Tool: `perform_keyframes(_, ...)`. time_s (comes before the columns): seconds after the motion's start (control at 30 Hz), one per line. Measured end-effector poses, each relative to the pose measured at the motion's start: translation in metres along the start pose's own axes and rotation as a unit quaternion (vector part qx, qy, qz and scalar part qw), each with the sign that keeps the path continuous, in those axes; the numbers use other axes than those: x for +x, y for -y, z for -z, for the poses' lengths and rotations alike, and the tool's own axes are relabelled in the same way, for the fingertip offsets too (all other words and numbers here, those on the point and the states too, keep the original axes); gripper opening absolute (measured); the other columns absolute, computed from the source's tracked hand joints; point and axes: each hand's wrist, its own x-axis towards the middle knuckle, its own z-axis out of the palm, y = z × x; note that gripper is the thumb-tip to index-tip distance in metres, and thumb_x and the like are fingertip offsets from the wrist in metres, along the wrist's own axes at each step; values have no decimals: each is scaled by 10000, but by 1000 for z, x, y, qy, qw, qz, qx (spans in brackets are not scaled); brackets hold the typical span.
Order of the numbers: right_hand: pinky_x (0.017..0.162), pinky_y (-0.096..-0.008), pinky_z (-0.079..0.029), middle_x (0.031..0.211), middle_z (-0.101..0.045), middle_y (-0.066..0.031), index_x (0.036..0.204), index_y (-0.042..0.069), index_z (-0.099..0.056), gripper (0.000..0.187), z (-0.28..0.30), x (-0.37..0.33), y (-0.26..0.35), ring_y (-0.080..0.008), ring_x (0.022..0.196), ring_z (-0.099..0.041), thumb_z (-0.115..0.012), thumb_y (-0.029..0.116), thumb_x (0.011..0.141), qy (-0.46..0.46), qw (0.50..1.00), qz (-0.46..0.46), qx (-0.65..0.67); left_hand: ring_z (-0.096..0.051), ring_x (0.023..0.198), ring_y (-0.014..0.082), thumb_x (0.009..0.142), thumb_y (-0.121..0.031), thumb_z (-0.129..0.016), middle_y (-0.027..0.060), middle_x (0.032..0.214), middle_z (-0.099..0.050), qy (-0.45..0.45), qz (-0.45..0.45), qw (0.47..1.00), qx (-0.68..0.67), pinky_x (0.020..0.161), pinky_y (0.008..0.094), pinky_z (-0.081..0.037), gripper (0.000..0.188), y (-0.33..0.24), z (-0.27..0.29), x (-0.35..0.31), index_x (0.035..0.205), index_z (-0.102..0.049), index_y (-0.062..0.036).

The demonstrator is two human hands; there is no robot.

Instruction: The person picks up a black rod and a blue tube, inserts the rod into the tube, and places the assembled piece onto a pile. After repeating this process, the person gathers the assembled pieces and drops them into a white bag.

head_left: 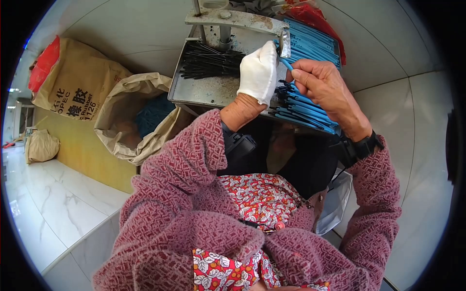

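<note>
My right hand [323, 87] is bare and pinches a thin blue rod [287, 65] between thumb and fingers. The rod slants up and left toward a metal block [285, 43] at the end of a worn metal arm [242, 20]. Beside that block my left hand [258, 72], in a white glove, is closed; whatever its fingers hold is hidden. Below my right hand lies a bundle of blue rods with black ends [303, 110]. More blue rods [313, 41] are heaped beyond it, and black thin pieces [208, 60] lie left of the glove.
A metal tray [208, 94] carries the black pieces and the press-like frame. To its left stands an open paper sack [114, 121] with blue pieces [154, 114] inside, and behind it a brown printed sack [80, 72]. Red plastic [320, 22] lies behind the blue heap. A tiled wall [388, 43] rises at right.
</note>
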Motion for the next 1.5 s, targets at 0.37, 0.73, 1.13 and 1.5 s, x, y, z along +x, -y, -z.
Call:
perform_keyframes(0.37,468,-150,-271,805,-613,34,1027,27,-674,172,-27,4,-7,9,607,-424,-606,185,1013,-93,983,-14,156,-623,679,306,995,-268,-575,114,724,-669,1,-154,981,116,634,407,-481,306,6,13,-16,844,-688,-27)
perform_keyframes(0.73,768,-347,-507,943,-666,-121,1057,-28,-682,166,37,-8,-62,-255,791,-629,-581,60,958,-207,889,178,-368,-617,905,278,752,-179,-787,39,854,-683,-36,-303,758,576,797,411,-478,88,-13,113,-8,839,-775,-180)
perform_keyframes(1.13,824,-432,-495,960,-622,-174,1023,-25,-687,177,72,4,-68,-381,956,-607,-578,-28,884,-153,860,245,-421,-610,890,269,732,-211,-795,6,808,-657,16,-306,641,704,745,446,-417,53,-29,87,13,767,-755,-203)
perform_keyframes(1.5,828,-452,-510,1036,-566,-143,1013,20,-582,187,78,29,-70,-368,977,-604,-689,27,859,-134,850,195,-471,-579,885,304,760,-131,-773,76,883,-630,22,-329,703,630,754,471,-427,122,-29,78,-5,856,-699,-151)
